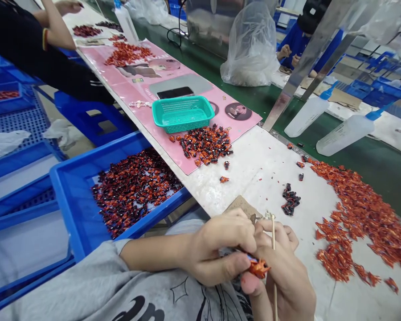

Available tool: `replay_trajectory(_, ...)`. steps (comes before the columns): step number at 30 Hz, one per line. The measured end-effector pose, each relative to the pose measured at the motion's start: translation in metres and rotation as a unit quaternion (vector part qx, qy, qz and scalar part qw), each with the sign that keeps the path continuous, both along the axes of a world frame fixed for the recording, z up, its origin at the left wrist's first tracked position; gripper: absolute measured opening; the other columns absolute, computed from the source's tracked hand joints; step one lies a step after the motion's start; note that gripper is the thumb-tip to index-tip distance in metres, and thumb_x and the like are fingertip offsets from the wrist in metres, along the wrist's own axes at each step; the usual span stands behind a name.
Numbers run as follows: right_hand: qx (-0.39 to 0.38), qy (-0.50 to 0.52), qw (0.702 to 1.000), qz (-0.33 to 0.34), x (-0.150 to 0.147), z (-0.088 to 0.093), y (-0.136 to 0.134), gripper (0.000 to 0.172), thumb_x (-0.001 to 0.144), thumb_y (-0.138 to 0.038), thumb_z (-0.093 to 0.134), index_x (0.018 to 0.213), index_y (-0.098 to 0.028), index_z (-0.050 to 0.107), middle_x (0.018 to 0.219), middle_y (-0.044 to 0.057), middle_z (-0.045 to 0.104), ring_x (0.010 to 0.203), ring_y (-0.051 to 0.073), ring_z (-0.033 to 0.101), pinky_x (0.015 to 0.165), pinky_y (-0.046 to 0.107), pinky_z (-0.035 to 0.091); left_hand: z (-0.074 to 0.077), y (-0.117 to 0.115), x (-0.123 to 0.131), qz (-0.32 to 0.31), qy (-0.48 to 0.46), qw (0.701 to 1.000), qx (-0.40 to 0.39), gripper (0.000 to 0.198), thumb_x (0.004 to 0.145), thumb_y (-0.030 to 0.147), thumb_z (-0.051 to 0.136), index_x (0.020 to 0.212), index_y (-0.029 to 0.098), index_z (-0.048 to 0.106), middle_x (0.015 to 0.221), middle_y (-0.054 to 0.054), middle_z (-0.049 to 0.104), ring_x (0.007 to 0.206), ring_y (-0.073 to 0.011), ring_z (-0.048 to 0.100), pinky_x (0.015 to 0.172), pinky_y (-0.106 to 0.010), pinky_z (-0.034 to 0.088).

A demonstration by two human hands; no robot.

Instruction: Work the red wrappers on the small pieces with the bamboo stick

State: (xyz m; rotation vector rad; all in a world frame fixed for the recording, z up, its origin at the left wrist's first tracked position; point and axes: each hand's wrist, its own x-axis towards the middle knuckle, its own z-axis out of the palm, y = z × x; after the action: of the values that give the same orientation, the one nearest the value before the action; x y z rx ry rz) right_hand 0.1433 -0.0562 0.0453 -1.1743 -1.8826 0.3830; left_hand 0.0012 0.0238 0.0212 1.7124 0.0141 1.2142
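Note:
My left hand (pixel 220 247) pinches a small orange-red crinkled piece (pixel 259 269) with a blue tip at its end. My right hand (pixel 280 276) holds a thin wooden stick (pixel 273 240) upright, and its thumb presses against the same piece. A scrap of brown cardboard (pixel 243 207) lies just beyond my fingers. A small cluster of dark pieces (pixel 290 199) sits on the white table top (pixel 263 174) ahead of my hands. To the right spreads a large scatter of orange-red pieces (pixel 357 214).
A blue crate (pixel 73 196) of dark-red pieces stands by my left arm. On a pink printed mat (pixel 200 154) are a teal basket (pixel 182 113), a phone (pixel 175 92) and more pieces. Squeeze bottles (pixel 345 133) lie on a green belt (pixel 381 174). Co-workers' arms (pixel 56 31) show at the far end.

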Motion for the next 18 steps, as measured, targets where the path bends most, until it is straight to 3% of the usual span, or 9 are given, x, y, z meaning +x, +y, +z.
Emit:
replay_trajectory(2, 0.015, -0.030, 0.999, -0.009, 0.002, -0.001, 0.000, 0.030, 0.100, -0.048, 0.053, 0.087, -0.021, 0.056, 0.071, 0.000, 0.052, 0.082, 0.022, 0.056, 0.081, 0.039, 0.036, -0.001, -0.007, 0.001, -0.080, -0.009, 0.981, -0.177, 0.027, 0.101, 0.038, 0.046, 0.080, 0.022, 0.048, 0.062, 0.002, 0.050, 0.055, -0.0120, 0.049, 0.059, -0.026, 0.039)
replay_trajectory(4, 0.026, -0.048, 0.998, -0.022, 0.002, -0.001, -0.001, 0.035, 0.099, -0.053, 0.053, 0.086, -0.021, 0.057, 0.068, -0.001, 0.050, 0.082, 0.022, 0.054, 0.080, 0.039, 0.034, -0.004, -0.013, 0.002, -0.161, -0.020, 0.929, -0.332, 0.031, 0.100, 0.046, 0.050, 0.081, 0.021, 0.048, 0.063, 0.003, 0.049, 0.053, -0.0107, 0.049, 0.054, -0.023, 0.038)
replay_trajectory(6, 0.034, -0.052, 0.998, -0.031, 0.002, 0.000, -0.001, 0.036, 0.100, -0.054, 0.050, 0.085, -0.022, 0.057, 0.069, 0.000, 0.050, 0.081, 0.022, 0.053, 0.080, 0.039, 0.033, -0.007, -0.017, 0.003, -0.202, -0.023, 0.890, -0.407, 0.035, 0.096, 0.052, 0.056, 0.083, 0.021, 0.048, 0.062, 0.003, 0.049, 0.049, -0.0094, 0.046, 0.053, -0.022, 0.038)
replay_trajectory(8, 0.041, -0.053, 0.997, -0.038, 0.002, 0.001, 0.000, 0.032, 0.101, -0.050, 0.050, 0.087, -0.022, 0.057, 0.069, -0.001, 0.050, 0.080, 0.021, 0.052, 0.080, 0.039, 0.031, -0.009, -0.017, 0.003, -0.195, -0.016, 0.886, -0.421, 0.038, 0.093, 0.056, 0.058, 0.082, 0.020, 0.048, 0.062, 0.003, 0.049, 0.047, -0.0086, 0.043, 0.053, -0.022, 0.038)
replay_trajectory(10, 0.052, -0.057, 0.996, -0.050, 0.001, 0.002, 0.001, 0.030, 0.101, -0.049, 0.051, 0.090, -0.022, 0.056, 0.070, 0.000, 0.051, 0.080, 0.021, 0.051, 0.078, 0.038, 0.030, -0.009, -0.014, 0.002, -0.145, 0.000, 0.917, -0.373, 0.040, 0.094, 0.057, 0.054, 0.080, 0.021, 0.047, 0.062, 0.002, 0.050, 0.049, -0.0096, 0.043, 0.053, -0.023, 0.038)
replay_trajectory(13, 0.044, -0.051, 0.995, -0.071, -0.001, 0.001, 0.005, 0.031, 0.102, -0.047, 0.048, 0.087, -0.021, 0.055, 0.074, 0.001, 0.053, 0.080, 0.021, 0.052, 0.075, 0.037, 0.031, -0.005, -0.005, 0.000, -0.020, 0.035, 0.987, -0.153, 0.031, 0.099, 0.045, 0.047, 0.080, 0.021, 0.047, 0.063, 0.000, 0.053, 0.056, -0.0128, 0.048, 0.061, -0.028, 0.039)
replay_trajectory(15, 0.028, -0.018, 0.996, -0.079, -0.004, 0.000, 0.007, 0.032, 0.104, -0.041, 0.044, 0.082, -0.021, 0.055, 0.073, 0.002, 0.052, 0.078, 0.020, 0.053, 0.073, 0.036, 0.033, -0.003, 0.002, 0.000, 0.048, 0.044, 0.998, -0.002, 0.022, 0.099, 0.036, 0.045, 0.082, 0.022, 0.047, 0.063, -0.001, 0.056, 0.057, -0.0138, 0.051, 0.067, -0.031, 0.040)
replay_trajectory(18, 0.041, 0.063, 0.994, -0.078, -0.009, -0.007, 0.012, 0.030, 0.104, -0.038, 0.045, 0.082, -0.021, 0.058, 0.075, 0.004, 0.055, 0.078, 0.021, 0.057, 0.070, 0.035, 0.040, -0.003, 0.010, 0.003, 0.088, 0.047, 0.992, 0.079, 0.016, 0.096, 0.032, 0.047, 0.083, 0.023, 0.045, 0.062, -0.001, 0.060, 0.055, -0.0146, 0.056, 0.069, -0.033, 0.039)
